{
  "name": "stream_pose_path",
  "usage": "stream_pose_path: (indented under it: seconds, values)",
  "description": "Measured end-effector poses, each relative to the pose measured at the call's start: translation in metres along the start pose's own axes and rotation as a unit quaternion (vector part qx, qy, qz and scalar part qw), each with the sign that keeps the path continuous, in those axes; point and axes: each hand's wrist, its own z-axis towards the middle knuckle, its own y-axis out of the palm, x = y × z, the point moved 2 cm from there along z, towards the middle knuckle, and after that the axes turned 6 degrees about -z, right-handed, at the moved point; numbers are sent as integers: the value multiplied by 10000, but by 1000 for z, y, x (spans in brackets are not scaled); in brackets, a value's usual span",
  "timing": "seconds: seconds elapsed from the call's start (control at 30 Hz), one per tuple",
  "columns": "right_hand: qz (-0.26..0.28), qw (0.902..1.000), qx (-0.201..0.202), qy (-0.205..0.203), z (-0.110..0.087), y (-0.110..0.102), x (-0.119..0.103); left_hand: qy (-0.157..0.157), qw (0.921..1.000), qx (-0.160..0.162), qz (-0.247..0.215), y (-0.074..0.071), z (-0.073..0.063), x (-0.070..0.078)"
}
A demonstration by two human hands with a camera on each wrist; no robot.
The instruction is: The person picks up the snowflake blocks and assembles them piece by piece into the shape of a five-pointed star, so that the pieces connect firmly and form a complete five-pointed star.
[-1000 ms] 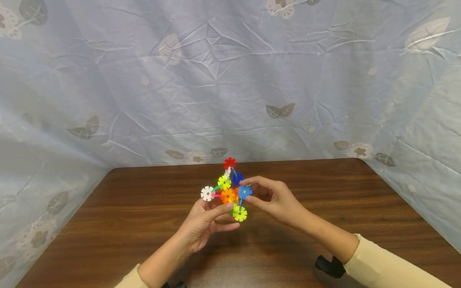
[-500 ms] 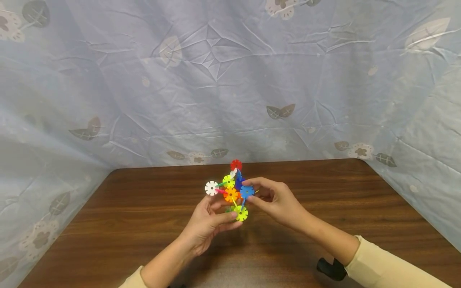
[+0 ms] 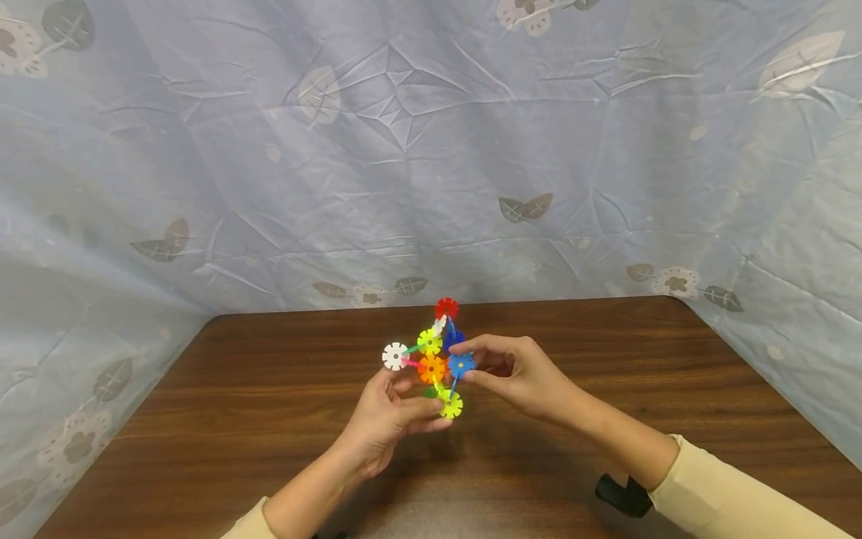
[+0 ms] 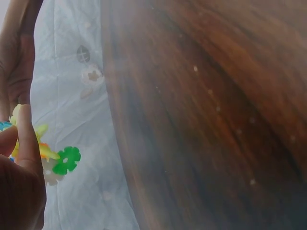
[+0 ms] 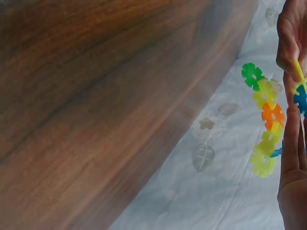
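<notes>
A structure of linked plastic snowflake discs (image 3: 431,367) is held up over the table between both hands. Its notched discs are red, white, yellow, orange, blue and green. My left hand (image 3: 380,423) pinches the lower yellow disc (image 3: 451,404) between thumb and fingers. On the other side my right hand (image 3: 528,378) pinches the light blue disc (image 3: 461,364). A red disc (image 3: 447,308) tops the structure, and a white disc (image 3: 396,356) sticks out at its left. In the right wrist view, a green disc (image 5: 252,76) ends a chain of yellow and orange ones.
The dark wooden table (image 3: 222,419) lies beneath the hands. A pale curtain (image 3: 431,187) printed with leaves and flowers surrounds its back and sides. Near the right sleeve, a black object (image 3: 622,495) is on the table.
The structure has shifted slightly right and turned a little. My left thumb has moved from near the orange disc down onto the lower yellow disc. The right hand keeps its pinch.
</notes>
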Motion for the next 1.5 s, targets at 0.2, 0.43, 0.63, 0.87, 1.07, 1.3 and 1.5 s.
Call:
stream_pose_path:
  seconds: [0.2,0.43,0.63,0.87,1.07,1.3,1.5]
  values:
    - [-155,9997,-123,128,2,-3,-1,63,10000,12,24,0,0,-1]
    - [-256,9994,-84,210,3,-3,-1,112,9999,-2,-14,0,-1,-4]
    - [-299,9993,-135,201,2,-3,0,148,9999,12,37,0,0,-4]
    - [-354,9990,-226,178,2,-3,-2,206,9997,16,108,1,-2,-5]
    - [-228,9995,-89,222,2,0,-3,270,9995,107,75,1,-3,-3]
    - [-115,9991,-344,228,2,0,-1,240,9996,-9,160,-1,-5,-4]
    - [-91,9993,-267,246,0,2,-1,245,9996,16,122,-1,-6,-4]
